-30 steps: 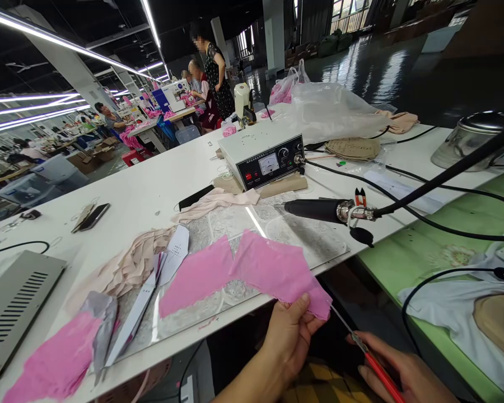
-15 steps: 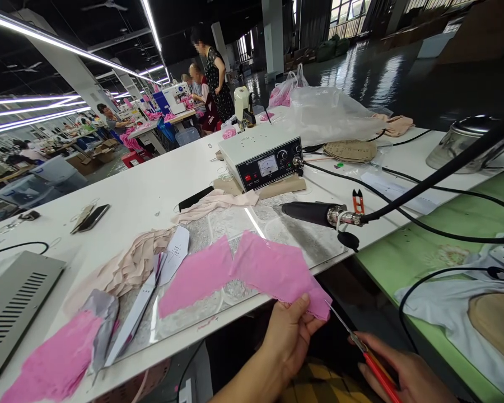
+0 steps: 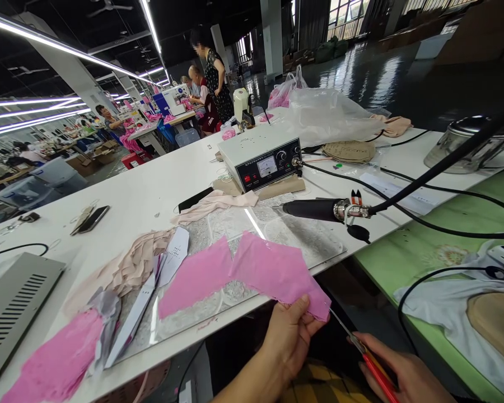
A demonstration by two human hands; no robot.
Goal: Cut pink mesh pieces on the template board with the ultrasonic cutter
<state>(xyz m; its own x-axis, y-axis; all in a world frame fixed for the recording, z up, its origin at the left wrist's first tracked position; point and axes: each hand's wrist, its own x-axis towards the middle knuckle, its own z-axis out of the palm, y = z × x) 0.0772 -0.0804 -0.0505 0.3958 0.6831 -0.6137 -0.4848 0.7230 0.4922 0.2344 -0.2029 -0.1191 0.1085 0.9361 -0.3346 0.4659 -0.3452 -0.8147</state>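
Note:
My left hand (image 3: 292,330) pinches the right corner of a pink fabric piece (image 3: 273,268) between thumb and fingers at the table's front edge. The piece lies on a glossy patterned sheet, and another pink piece (image 3: 197,280) lies against it on the left. In my right hand (image 3: 399,364) is a slim red-handled tool (image 3: 372,361) with a long, thin metal end. Its tip is at the corner of the fabric, beside my left fingers; I cannot tell whether it touches. Most of its handle is covered by my fingers.
A control box (image 3: 262,162) stands at mid-table, cabled to a black handpiece (image 3: 313,210). White pattern strips (image 3: 138,313), beige fabric (image 3: 130,263) and a pink stack (image 3: 59,352) lie left. A glass jar (image 3: 457,151) stands right. Several people work behind.
The tool's tip has moved slightly down and right, from over the fabric corner to its edge. The black handpiece's cable end has shifted a little to the right. My left hand stays put.

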